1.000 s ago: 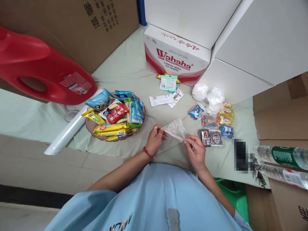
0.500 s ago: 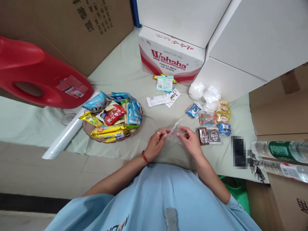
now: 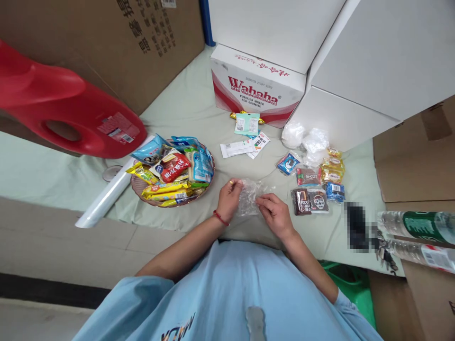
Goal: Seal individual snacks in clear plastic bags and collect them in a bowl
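Note:
Between my hands is a crinkled clear plastic bag [image 3: 248, 201], held just above the table's near edge. My left hand [image 3: 229, 201] pinches its left side, thumb and fingers closed. The fingers of my right hand [image 3: 275, 213] are closed on its right side. Just right of that hand lie dark brown snack packets [image 3: 310, 201], with a reddish-brown packet [image 3: 308, 176] behind them. A blue packet [image 3: 288, 163] in clear wrap sits farther back. To the left stands a woven basket [image 3: 137, 192] of snack packs, among them a red-and-white one [image 3: 172, 166].
Crumpled clear bags [image 3: 314, 142] lie by yellow packets [image 3: 333, 169]. White sachets [image 3: 237, 148] sit before a Wahaba-type water carton [image 3: 258, 92]. A red jug [image 3: 81, 113] and a plastic roll [image 3: 106, 196] are at left. Bottles [image 3: 419, 225] and keys [image 3: 386, 258] lie at right.
The bag, stretched narrow with a twisted strand before, is now spread wider and flatter between my hands. My right hand has moved slightly down. The whole view has shifted a little.

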A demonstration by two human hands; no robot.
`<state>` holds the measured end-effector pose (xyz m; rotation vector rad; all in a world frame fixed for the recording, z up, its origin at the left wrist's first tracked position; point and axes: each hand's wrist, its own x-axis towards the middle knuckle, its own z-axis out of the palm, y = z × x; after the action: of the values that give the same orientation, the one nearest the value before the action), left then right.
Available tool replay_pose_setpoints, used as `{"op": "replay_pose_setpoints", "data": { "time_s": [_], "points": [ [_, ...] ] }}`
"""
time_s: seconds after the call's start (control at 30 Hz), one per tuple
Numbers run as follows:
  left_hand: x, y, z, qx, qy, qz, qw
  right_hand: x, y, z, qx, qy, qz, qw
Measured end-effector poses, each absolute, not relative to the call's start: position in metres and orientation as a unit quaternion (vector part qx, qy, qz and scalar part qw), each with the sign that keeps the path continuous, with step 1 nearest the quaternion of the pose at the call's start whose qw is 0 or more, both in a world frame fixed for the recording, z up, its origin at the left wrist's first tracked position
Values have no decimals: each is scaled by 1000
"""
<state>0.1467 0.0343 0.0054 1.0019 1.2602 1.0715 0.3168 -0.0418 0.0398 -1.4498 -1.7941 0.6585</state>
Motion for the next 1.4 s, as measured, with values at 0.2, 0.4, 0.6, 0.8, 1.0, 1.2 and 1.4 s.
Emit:
{"op": "replay_pose_setpoints", "data": {
  "time_s": [0.2, 0.4, 0.6, 0.8, 1.0, 1.2, 1.4],
  "points": [
    [141, 37, -8, 379, 542, 489, 569, 338, -67, 42, -559, -675, 242, 416],
    [140, 21, 0, 409, 531, 484, 563, 344, -73, 50, -610, -635, 251, 402],
    [143, 14, 15, 458, 500, 428, 597, 320, -43, 50, -610, -709, 191, 300],
    [140, 27, 16, 447, 531, 356, 626, 298, -32, 37, -543, -795, 106, 249],
    [134, 34, 22, 377, 506, 356, 689, 308, -43, 40, -532, -773, 130, 319],
    [134, 21, 20, 324, 445, 351, 758, 318, -52, 39, -568, -726, 144, 360],
    [134, 18, 15, 346, 447, 332, 755, 322, -54, 37, -565, -715, 164, 378]
  ]
}}
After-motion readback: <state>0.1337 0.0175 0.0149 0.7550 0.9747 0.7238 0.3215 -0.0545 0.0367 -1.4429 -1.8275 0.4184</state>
